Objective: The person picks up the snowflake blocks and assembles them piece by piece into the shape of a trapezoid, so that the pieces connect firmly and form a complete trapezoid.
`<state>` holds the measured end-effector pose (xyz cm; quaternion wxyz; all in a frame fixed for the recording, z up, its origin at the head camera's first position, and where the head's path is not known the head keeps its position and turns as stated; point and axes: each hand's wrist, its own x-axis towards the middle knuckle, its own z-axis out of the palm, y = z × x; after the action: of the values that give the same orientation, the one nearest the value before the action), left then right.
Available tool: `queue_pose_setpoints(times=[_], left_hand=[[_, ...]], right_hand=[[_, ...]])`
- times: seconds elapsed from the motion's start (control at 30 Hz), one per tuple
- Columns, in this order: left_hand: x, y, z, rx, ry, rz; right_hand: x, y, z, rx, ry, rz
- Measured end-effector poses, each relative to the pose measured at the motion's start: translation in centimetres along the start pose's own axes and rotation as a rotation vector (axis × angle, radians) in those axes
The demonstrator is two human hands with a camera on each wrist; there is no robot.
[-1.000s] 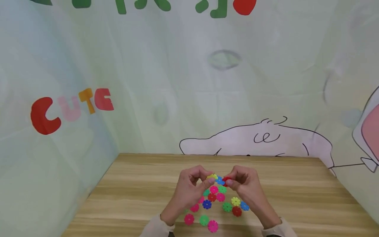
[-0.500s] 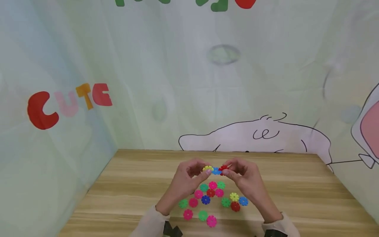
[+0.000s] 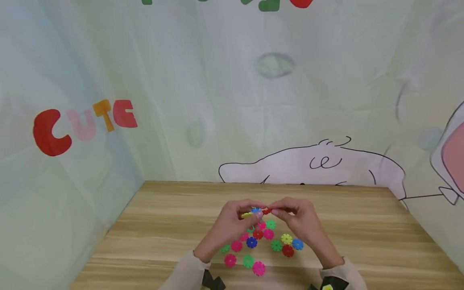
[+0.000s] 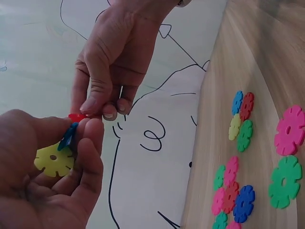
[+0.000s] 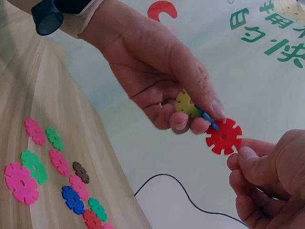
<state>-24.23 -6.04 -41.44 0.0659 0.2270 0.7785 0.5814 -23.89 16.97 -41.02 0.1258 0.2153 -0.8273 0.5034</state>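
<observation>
Red disc in air above table, meeting blue disc; how deep, hard to see. Left hand: fingers grasp blue and yellow disc; right hand: fingers pinch red rim. Wall letters: "CUTE". Loose discs well apart from table's left edge.

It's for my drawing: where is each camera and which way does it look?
Head: on the head, looking forward and down at the table, left hand, right hand and sleeves.
Left wrist: on that wrist, looking along the left hand to the right hand and wall.
Right wrist: on that wrist, looking past the right hand to the left hand and its sleeve.
Both wrist views share the red piece, blue piece and yellow piece.
</observation>
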Motion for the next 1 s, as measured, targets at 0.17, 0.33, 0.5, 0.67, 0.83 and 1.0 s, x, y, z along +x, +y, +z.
queue_pose_setpoints(times=[0.17,0.33,0.5,0.67,0.83,1.0], left_hand=[[0.2,0.1,-0.7,-0.035,0.052,-0.006],[0.3,0.2,-1.1,-0.047,0.073,-0.002],[0.5,0.3,-1.3,-0.035,0.072,0.01],[0.6,0.3,-1.5,-0.063,0.07,0.013],[0.5,0.3,-1.6,-0.109,0.066,0.02],[0.4,0.4,-1.6,-0.155,0.074,0.043]], right_hand=[[0.3,0.5,0.4,0.076,-0.006,0.212],[0.3,2.1,1.3,0.141,0.02,0.377],[0.1,4.4,2.7,0.001,-0.04,0.397],[-0.5,6.6,4.3,-0.233,-0.1,0.311],[-1.3,7.4,5.4,-0.337,-0.085,0.256],[-1.4,7.6,5.7,-0.37,-0.055,0.242]])
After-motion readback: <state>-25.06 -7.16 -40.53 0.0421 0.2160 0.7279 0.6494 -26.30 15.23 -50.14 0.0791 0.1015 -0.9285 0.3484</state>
